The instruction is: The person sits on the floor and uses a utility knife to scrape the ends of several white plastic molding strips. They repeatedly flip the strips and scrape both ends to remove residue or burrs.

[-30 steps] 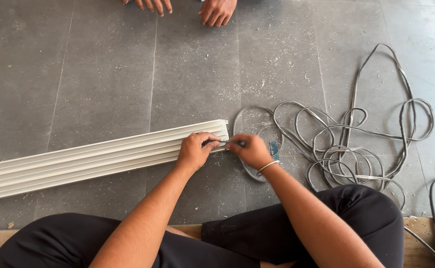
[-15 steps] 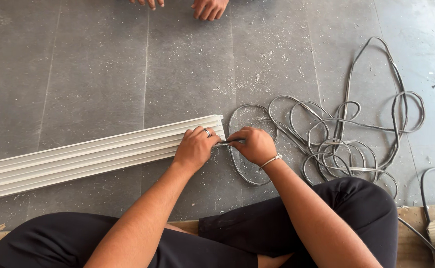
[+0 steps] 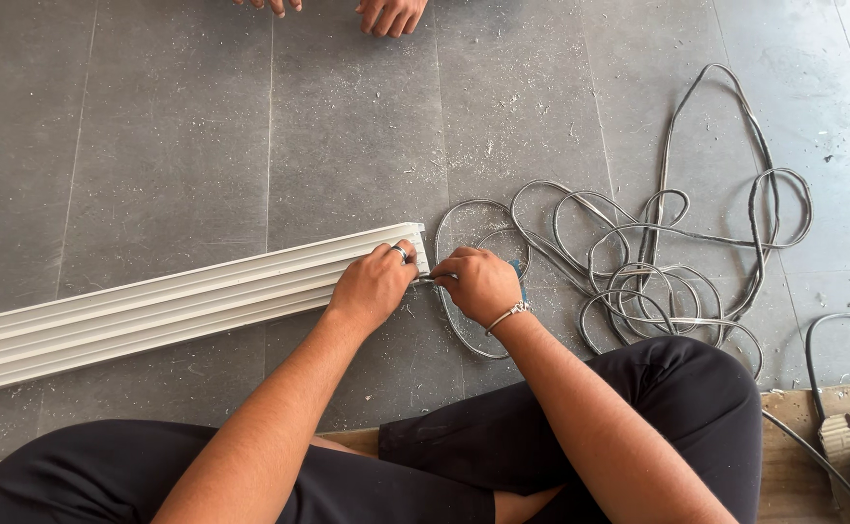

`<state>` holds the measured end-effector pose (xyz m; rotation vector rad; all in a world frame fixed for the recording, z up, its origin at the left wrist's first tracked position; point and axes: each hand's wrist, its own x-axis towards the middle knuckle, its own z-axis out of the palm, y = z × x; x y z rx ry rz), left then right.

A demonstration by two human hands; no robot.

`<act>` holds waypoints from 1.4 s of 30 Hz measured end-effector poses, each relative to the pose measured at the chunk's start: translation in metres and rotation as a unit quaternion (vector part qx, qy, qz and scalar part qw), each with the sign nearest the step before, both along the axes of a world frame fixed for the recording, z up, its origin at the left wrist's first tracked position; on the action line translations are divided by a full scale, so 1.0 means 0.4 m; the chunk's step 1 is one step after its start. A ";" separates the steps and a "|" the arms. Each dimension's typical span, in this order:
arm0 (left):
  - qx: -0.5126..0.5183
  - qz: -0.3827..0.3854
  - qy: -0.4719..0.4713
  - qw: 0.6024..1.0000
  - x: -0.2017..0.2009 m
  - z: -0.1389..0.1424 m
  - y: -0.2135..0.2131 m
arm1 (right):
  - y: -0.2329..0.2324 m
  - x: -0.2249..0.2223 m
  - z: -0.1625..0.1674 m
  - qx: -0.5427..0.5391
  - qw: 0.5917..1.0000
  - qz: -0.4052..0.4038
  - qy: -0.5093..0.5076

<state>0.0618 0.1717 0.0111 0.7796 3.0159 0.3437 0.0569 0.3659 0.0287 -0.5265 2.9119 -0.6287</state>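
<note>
Left hand (image 3: 375, 286) was curled palm-down over the near end of the white ribbed strips (image 3: 173, 306), fingers closed around the end, a ring on one finger; forearm ran up from about 7 o'clock. Right hand (image 3: 479, 283) was fisted, knuckles up, pinching a thin wire or small tool tip (image 3: 429, 279) right at the strip end, the two hands almost touching; forearm came in from 5 o'clock, thin bracelet (image 3: 507, 312) on the wrist. The strips lay flat on the grey tile floor (image 3: 173, 146), running from the hands out toward 9 o'clock, far end cut off by the left frame edge. Grey cable (image 3: 658, 262) lay in loose tangled loops at 3 o'clock of the right hand, one loop passing under it. What the right fingers actually gripped was too small and covered to tell; something blue (image 3: 519, 277) peeked from behind the right hand, kind unclear. Another person's hands (image 3: 391, 14) rested on the floor at 12 o'clock, cut off by the top edge. Black trousers (image 3: 638, 408) filled the bottom; a second cable (image 3: 833, 330) and a pale object at 4 o'clock were cropped.
</note>
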 end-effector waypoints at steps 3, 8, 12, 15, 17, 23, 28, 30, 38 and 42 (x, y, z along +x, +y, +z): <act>0.013 0.005 -0.008 1.000 0.001 0.008 -0.001 | -0.001 0.007 0.001 0.000 1.000 -0.016 0.008; 0.037 0.018 -0.044 0.998 -0.002 0.013 -0.009 | 0.002 0.010 0.003 -0.013 0.999 -0.027 -0.026; 0.027 0.025 -0.056 0.998 -0.007 0.017 -0.002 | 0.001 0.007 0.009 0.039 0.993 -0.045 -0.105; 0.014 0.022 -0.064 0.998 -0.008 0.018 0.003 | -0.005 0.010 0.014 0.082 0.989 -0.041 -0.113; 0.011 0.020 -0.067 0.997 -0.008 0.016 0.004 | -0.012 0.016 0.016 0.072 0.995 -0.014 -0.066; 0.040 0.028 -0.075 0.996 -0.005 0.005 -0.004 | -0.041 0.037 -0.003 0.051 0.998 0.019 0.018; 0.075 0.039 -0.057 0.995 0.002 0.003 -0.009 | -0.052 0.038 -0.025 0.015 0.996 0.022 0.085; 0.072 0.040 -0.049 0.995 0.003 -0.002 -0.011 | -0.052 0.036 -0.031 0.016 0.993 0.033 0.112; -0.047 0.059 -0.032 0.997 -0.003 -0.040 -0.189 | -0.074 -0.025 -0.033 0.072 0.995 0.042 0.054; -0.171 0.029 0.012 0.985 0.031 0.001 -0.478 | -0.116 -0.098 0.008 0.106 0.994 0.023 0.014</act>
